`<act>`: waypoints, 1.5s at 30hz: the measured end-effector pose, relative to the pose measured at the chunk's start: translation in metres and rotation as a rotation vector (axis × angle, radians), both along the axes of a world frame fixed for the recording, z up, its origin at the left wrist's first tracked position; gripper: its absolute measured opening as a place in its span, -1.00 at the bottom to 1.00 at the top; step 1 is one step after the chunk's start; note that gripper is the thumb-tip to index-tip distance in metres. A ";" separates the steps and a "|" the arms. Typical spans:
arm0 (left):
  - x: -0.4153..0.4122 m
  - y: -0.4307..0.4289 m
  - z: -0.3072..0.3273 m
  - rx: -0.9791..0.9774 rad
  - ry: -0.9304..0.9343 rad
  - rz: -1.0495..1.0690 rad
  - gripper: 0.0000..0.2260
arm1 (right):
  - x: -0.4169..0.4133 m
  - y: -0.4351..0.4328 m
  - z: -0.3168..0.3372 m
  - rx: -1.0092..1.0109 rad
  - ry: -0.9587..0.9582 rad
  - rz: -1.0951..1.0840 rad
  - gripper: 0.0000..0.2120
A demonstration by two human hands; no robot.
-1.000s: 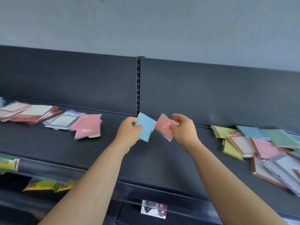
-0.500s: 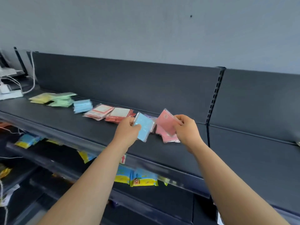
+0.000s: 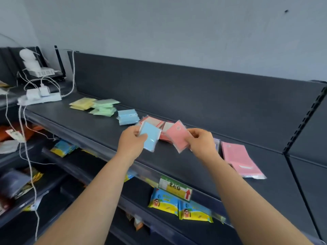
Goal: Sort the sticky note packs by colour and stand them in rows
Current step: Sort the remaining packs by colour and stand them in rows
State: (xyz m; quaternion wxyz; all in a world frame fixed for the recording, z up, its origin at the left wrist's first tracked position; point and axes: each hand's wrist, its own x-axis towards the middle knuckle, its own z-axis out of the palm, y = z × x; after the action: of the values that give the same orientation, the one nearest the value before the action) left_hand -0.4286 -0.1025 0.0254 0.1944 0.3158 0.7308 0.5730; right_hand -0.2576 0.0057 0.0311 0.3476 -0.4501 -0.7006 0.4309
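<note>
Pinching a blue pack (image 3: 150,137) in our left hand (image 3: 131,144) and a pink pack (image 3: 177,137) in our right hand (image 3: 201,145), each grip clenched on its pack, we held them above the shelf (image 3: 99,131). Beside them lay a pink pile (image 3: 238,160), and farther off a blue stack (image 3: 127,116), a green pile (image 3: 104,107) and a yellow pile (image 3: 82,103).

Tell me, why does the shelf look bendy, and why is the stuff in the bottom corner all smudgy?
Head view: the wide-angle lens bends the shelf toward the picture's edges. Head view: the packets at lower left are smeared, likely by camera motion. Head view: the blue pack in the left hand and the pink pack in the right hand look sharper, under soft, even light.
</note>
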 end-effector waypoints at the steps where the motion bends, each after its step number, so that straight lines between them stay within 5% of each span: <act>1: -0.010 0.003 -0.001 0.003 -0.009 0.009 -0.86 | -0.010 0.005 0.000 -0.002 0.002 0.013 -0.82; 13: -0.126 0.060 -0.007 0.093 -0.087 0.186 -0.74 | -0.122 0.065 0.006 0.016 -0.023 0.081 -0.76; 23: -0.204 0.115 0.004 -0.079 0.292 -0.025 -0.93 | -0.181 0.086 0.006 -0.012 -0.046 -0.101 -0.88; 34: -0.235 0.133 -0.020 -0.209 0.585 -0.234 -0.71 | -0.204 0.055 -0.002 -0.069 -0.012 -0.341 -0.88; 45: -0.239 0.124 -0.016 -0.221 0.669 -0.353 -0.78 | -0.204 0.033 -0.005 -0.025 -0.058 -0.454 -0.85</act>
State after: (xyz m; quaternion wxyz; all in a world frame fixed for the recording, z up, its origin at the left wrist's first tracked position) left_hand -0.6675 0.0219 0.0095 0.0738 0.5832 0.7455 0.3142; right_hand -0.4613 0.0386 0.0259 0.4096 -0.6128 -0.5857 0.3370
